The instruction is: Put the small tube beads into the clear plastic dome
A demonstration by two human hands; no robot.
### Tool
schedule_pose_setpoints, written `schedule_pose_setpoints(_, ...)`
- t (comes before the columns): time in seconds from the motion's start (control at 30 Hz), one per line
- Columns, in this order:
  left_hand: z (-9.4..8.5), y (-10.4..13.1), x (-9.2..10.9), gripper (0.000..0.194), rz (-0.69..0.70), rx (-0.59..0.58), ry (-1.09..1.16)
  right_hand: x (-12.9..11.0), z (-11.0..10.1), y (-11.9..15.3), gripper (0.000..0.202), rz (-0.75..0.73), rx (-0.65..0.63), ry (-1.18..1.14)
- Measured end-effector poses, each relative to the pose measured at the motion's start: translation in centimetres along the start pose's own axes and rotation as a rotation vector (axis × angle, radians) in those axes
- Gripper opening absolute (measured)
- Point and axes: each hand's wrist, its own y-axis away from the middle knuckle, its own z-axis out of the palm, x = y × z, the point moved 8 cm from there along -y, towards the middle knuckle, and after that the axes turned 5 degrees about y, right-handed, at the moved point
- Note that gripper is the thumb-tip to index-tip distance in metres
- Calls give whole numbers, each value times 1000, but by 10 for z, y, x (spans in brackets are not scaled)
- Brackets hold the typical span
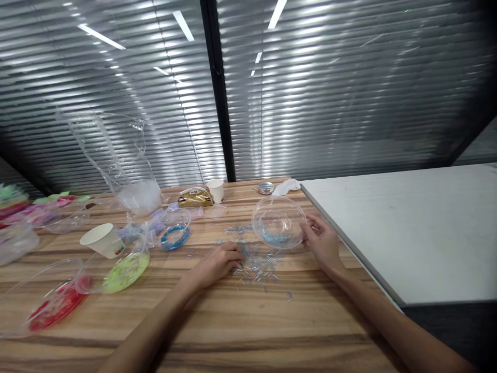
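Note:
My left hand (221, 261) rests on the wooden table (248, 321), fingers curled down onto a scatter of small clear tube beads (259, 263). My right hand (323, 242) holds the near right rim of a clear plastic bowl (278, 221) that has light blue beads in its bottom. The bowl stands just behind the scattered beads. Whether the left fingers pinch any bead is hidden.
To the left lie clear bowls with blue (174, 234), green (126, 268) and red (52, 306) beads, a tipped paper cup (103, 240) and clear plastic bags (124, 166). At the back stand a small cup (216, 190), a gold packet (194, 198) and a metal lid (266, 187). A white table (407, 228) adjoins on the right.

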Motion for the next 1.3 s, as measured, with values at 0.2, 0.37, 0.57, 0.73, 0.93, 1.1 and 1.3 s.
schedule_pose_setpoints(0.2,5,-1,-1,16,12,7,3,0,1,0,37,-2,-9,-13)
schedule_pose_setpoints(0.37,6,-2,1,17,35,25,-45,2,1,-1,38,-8,-14,-1)
schedule_pose_setpoints(0.57,10,-2,2,20,24,27,-68,4,2,0,36,-4,-15,-12)
schedule_pose_setpoints(0.73,11,-2,3,18,-7,19,-80,4,2,0,39,9,-23,8)
schedule_pose_setpoints(0.93,11,-3,5,16,-7,16,-89,5,2,0,38,3,-18,14)
schedule_pose_setpoints(1.1,11,-2,8,17,3,10,-104,3,1,0,38,6,-12,15)
schedule_pose_setpoints(1.3,9,-2,10,17,10,-27,-98,2,2,1,36,12,-19,22)
